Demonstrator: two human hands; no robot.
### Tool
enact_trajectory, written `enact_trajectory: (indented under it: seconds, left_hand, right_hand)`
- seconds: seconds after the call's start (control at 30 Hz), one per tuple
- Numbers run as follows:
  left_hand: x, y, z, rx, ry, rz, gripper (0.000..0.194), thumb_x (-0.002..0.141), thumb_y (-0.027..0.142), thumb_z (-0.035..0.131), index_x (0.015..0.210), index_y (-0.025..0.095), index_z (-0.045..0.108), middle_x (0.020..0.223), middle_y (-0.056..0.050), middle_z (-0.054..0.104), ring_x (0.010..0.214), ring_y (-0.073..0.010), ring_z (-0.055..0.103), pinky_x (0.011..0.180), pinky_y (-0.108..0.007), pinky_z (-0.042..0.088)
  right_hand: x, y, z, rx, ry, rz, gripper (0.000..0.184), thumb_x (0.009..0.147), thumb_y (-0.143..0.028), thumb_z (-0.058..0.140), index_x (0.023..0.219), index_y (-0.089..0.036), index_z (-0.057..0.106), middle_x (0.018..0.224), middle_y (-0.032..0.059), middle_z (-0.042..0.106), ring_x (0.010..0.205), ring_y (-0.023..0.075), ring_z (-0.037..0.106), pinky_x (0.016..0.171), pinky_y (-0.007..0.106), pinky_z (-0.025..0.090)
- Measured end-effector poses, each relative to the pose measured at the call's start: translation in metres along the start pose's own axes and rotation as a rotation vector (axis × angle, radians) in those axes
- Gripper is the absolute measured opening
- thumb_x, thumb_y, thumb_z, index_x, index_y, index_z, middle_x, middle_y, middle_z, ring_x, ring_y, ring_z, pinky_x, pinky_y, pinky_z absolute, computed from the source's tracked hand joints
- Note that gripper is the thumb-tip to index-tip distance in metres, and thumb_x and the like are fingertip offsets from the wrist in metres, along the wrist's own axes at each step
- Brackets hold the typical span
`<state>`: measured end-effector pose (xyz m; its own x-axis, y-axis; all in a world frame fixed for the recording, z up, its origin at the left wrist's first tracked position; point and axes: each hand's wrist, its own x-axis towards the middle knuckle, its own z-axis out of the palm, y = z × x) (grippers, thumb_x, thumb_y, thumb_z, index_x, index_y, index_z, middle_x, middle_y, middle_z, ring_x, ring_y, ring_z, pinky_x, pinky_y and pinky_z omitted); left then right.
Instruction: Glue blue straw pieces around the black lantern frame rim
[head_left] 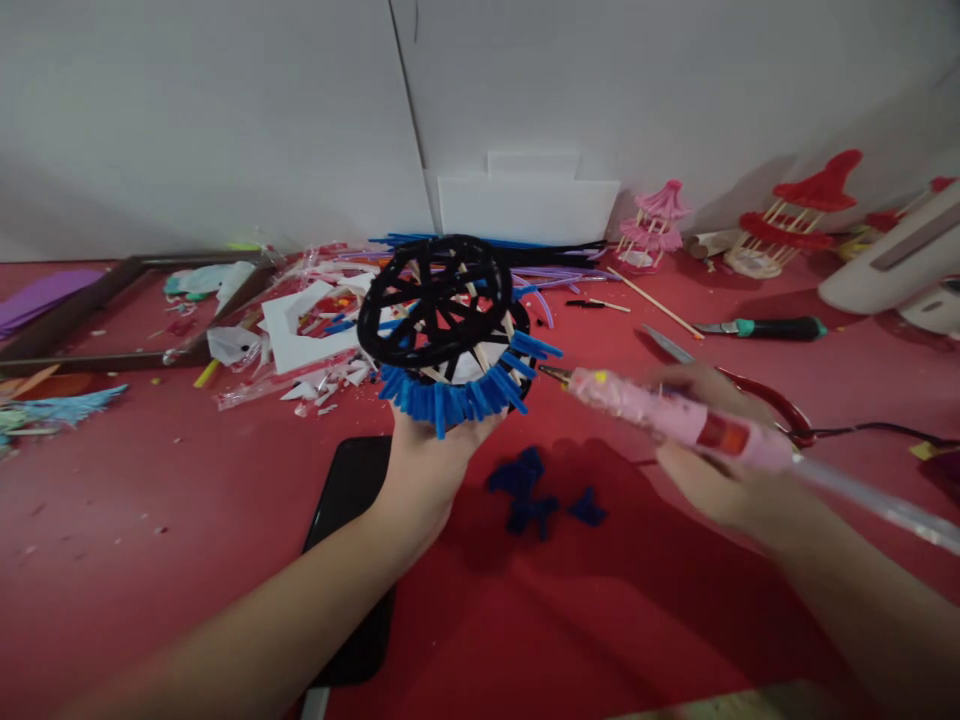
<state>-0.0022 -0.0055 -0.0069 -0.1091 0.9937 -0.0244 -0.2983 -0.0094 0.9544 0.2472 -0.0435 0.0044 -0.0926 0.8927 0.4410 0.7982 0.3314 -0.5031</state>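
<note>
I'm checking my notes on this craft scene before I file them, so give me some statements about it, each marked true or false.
1. The right hand holds a pink glue gun. True.
2. The left hand is empty. False: it holds a craft piece with black rings and blue fringe.
3. Blue scraps lie on the red table. True.
4. The pink tiered model stands to the right of the large red-topped model. False: it stands to the left.
5. A tool with a black and green handle lies beyond the right hand. True.
</note>
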Motion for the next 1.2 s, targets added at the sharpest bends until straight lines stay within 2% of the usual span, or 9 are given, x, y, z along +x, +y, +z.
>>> enact_trajectory:
  seconds: [0.13,0.2,0.4,0.5,0.67,0.8,0.93,1.03,1.2]
  left_hand:
    - [0.003,0.001,0.0,-0.03,0.055,0.004,0.058,0.064,0.023,0.095,0.114,0.027,0.066,0.119,-0.003,0.076,0.121,-0.0292,0.07,0.115,-0.053,0.051]
    - [0.003,0.002,-0.001,-0.018,0.039,0.002,0.056,0.065,0.024,0.095,0.113,0.027,0.067,0.117,-0.004,0.076,0.122,-0.0304,0.07,0.115,-0.055,0.051]
    - [0.0,0.004,0.001,0.024,-0.055,0.07,0.048,0.071,0.023,0.093,0.113,0.027,0.07,0.124,-0.007,0.077,0.126,-0.0329,0.069,0.113,-0.055,0.053]
    - [0.001,0.003,0.002,0.069,-0.081,0.13,0.049,0.073,0.022,0.091,0.116,0.028,0.069,0.129,-0.006,0.076,0.133,-0.032,0.065,0.118,-0.052,0.05]
    - [-0.001,0.002,0.002,0.097,-0.031,0.109,0.048,0.071,0.024,0.092,0.112,0.027,0.068,0.129,-0.007,0.076,0.132,-0.0325,0.066,0.116,-0.051,0.052]
    - [-0.003,0.002,0.002,0.092,-0.036,0.089,0.049,0.071,0.025,0.092,0.113,0.027,0.067,0.117,-0.006,0.079,0.122,-0.0315,0.071,0.111,-0.052,0.055]
    - [-0.001,0.003,0.001,0.158,-0.061,0.103,0.037,0.071,0.025,0.091,0.102,0.027,0.07,0.109,-0.003,0.08,0.112,-0.0294,0.074,0.109,-0.052,0.056]
    - [0.001,0.002,0.0,0.174,-0.083,0.099,0.028,0.074,0.023,0.088,0.096,0.024,0.072,0.109,-0.005,0.08,0.109,-0.0285,0.074,0.107,-0.051,0.056]
    - [0.0,-0.001,0.0,0.114,-0.078,0.085,0.039,0.074,0.023,0.09,0.107,0.024,0.07,0.118,-0.006,0.079,0.112,-0.0283,0.074,0.108,-0.05,0.056]
  right_hand:
    - [0.011,0.013,0.004,0.031,-0.064,0.313,0.012,0.087,-0.036,0.055,0.089,-0.025,0.05,0.077,0.0011,0.06,0.068,0.0209,0.061,0.061,0.034,0.047]
    - [0.016,0.017,0.006,-0.007,-0.099,0.398,0.023,0.088,-0.045,0.055,0.08,-0.027,0.043,0.069,-0.001,0.052,0.062,0.0199,0.055,0.057,0.033,0.041]
    - [0.011,0.031,0.021,-0.326,-0.082,0.057,0.017,0.095,-0.035,0.048,0.087,-0.023,0.057,0.086,0.008,0.06,0.079,0.0244,0.059,0.072,0.038,0.049]
    - [0.006,0.036,0.028,-0.403,-0.037,-0.01,0.022,0.096,-0.029,0.047,0.094,-0.018,0.066,0.088,0.0117,0.062,0.085,0.0281,0.06,0.08,0.045,0.052]
    - [0.009,0.015,0.024,-0.411,0.067,-0.141,0.024,0.101,-0.032,0.054,0.103,-0.016,0.072,0.102,0.0146,0.066,0.103,0.032,0.06,0.093,0.053,0.051]
    - [0.006,-0.012,0.03,-0.221,-0.19,-0.455,0.03,0.102,-0.034,0.058,0.126,-0.021,0.069,0.118,0.0121,0.068,0.111,0.029,0.06,0.098,0.048,0.052]
    - [0.003,-0.019,0.044,-0.166,-0.408,-0.456,0.039,0.101,-0.037,0.061,0.137,-0.023,0.066,0.125,0.0125,0.068,0.117,0.0301,0.059,0.102,0.05,0.052]
    - [0.004,-0.015,0.048,-0.105,-0.431,-0.414,0.033,0.102,-0.033,0.059,0.133,-0.025,0.07,0.126,0.0108,0.069,0.116,0.0281,0.059,0.104,0.05,0.052]
    - [0.006,-0.011,0.037,-0.042,-0.478,-0.39,0.035,0.104,-0.018,0.05,0.127,-0.026,0.074,0.115,0.0086,0.071,0.109,0.0229,0.063,0.097,0.042,0.055]
